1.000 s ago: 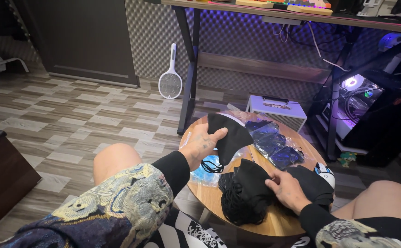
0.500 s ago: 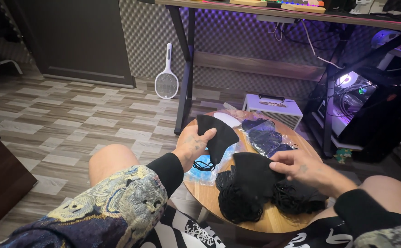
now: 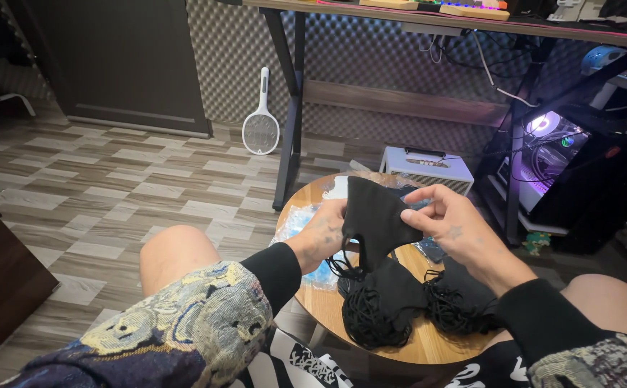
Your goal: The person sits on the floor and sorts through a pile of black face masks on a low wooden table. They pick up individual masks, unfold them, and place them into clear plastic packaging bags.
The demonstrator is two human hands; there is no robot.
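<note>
Both the left hand and right hand gripped a black mask above the round wooden bench; checkered wood-pattern floor lay around.

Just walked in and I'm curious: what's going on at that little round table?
A seated person holds up one black face mask with both hands, the left hand and right hand each gripping a side. It is lifted above a small round wooden table, where more black masks lie in a pile with tangled ear loops. Clear plastic wrappers sit along the table's left edge.
</note>
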